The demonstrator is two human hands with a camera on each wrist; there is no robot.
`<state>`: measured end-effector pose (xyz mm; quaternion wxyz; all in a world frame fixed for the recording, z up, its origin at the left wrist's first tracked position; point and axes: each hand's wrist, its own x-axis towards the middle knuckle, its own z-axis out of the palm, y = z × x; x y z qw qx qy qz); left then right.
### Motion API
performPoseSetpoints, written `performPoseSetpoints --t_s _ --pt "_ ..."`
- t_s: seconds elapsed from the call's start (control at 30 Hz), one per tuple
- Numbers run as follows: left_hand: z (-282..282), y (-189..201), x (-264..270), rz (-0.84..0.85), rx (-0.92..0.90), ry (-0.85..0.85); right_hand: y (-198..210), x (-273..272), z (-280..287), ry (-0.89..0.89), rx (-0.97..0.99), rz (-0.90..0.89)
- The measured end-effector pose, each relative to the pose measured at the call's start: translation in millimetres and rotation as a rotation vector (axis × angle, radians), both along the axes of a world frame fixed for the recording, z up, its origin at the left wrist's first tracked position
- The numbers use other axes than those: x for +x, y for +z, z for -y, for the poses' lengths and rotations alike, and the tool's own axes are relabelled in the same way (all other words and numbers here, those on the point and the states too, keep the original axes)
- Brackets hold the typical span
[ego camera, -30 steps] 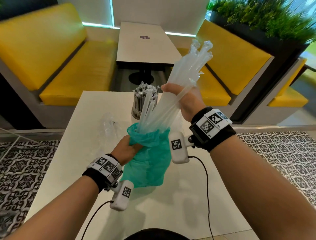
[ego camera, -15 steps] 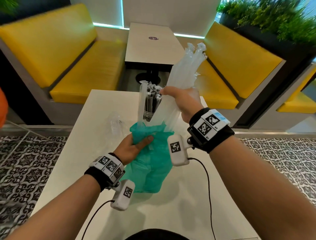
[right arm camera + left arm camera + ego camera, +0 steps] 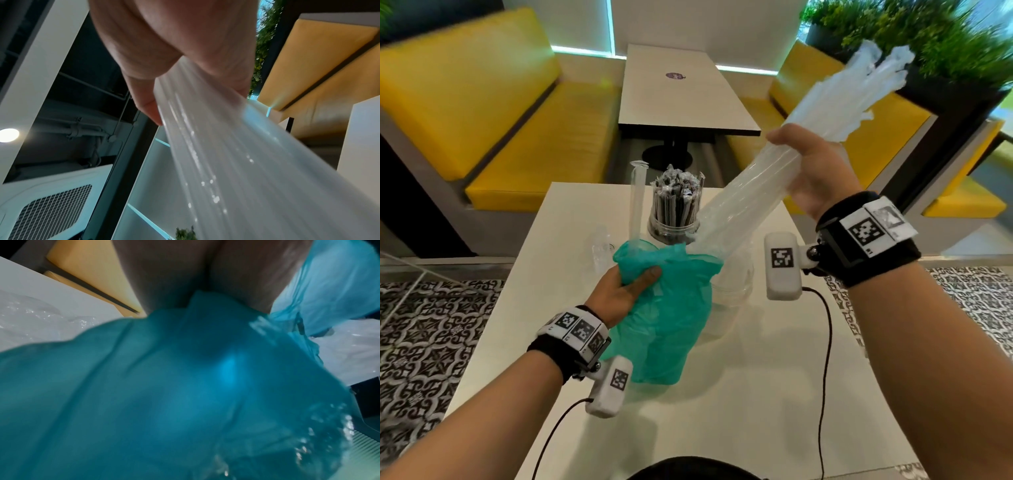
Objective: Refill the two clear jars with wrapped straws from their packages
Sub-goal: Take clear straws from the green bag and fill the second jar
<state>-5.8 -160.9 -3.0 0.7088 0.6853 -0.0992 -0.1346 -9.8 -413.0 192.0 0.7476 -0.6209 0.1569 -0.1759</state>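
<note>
My right hand (image 3: 803,164) grips a thick bundle of clear wrapped straws (image 3: 784,164) (image 3: 236,162), tilted up to the right, its lower end still inside the mouth of a teal plastic bag (image 3: 671,308) (image 3: 164,386). My left hand (image 3: 626,284) clutches the bag's upper left edge above the table. One clear straw (image 3: 637,202) stands upright out of the bag. Behind the bag a clear jar (image 3: 674,229) is full of dark wrapped straws. A second clear jar (image 3: 732,277), low and see-through, sits to the bag's right under the bundle.
The white table (image 3: 739,394) carries a crumpled clear wrapper (image 3: 599,246) at the left. Cables (image 3: 825,359) trail from both wrist cameras across it. Yellow benches (image 3: 500,102), another table (image 3: 674,92) and a planter (image 3: 928,41) lie beyond.
My right hand has pulled the straw bundle up and to the right, further out of the teal bag. My left hand has shifted its hold on the bag's rim.
</note>
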Motion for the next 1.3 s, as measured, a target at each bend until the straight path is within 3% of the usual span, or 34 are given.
performPoseSetpoints --t_s 0.2,0.53,0.73,0.87,1.3 --pt "0.2 -7.3 12.6 -0.011 -0.003 0.127 9.2 -8.6 31.0 -0.106 0.109 0.063" --pt "23.8 12.9 15.8 0.041 -0.065 0.177 -26.4 -7.1 3.4 -0.074 -0.203 -0.011" --pt "23.3 9.3 13.0 0.028 -0.058 0.209 -39.7 -7.9 -14.6 -0.045 -0.288 -0.01" --pt "21.5 7.7 11.8 0.019 -0.055 0.207 -28.9 -8.0 -12.1 -0.063 -0.271 0.052" --pt "14.9 11.7 10.4 0.002 -0.051 0.175 -41.4 -2.0 -9.3 -0.067 -0.325 0.022"
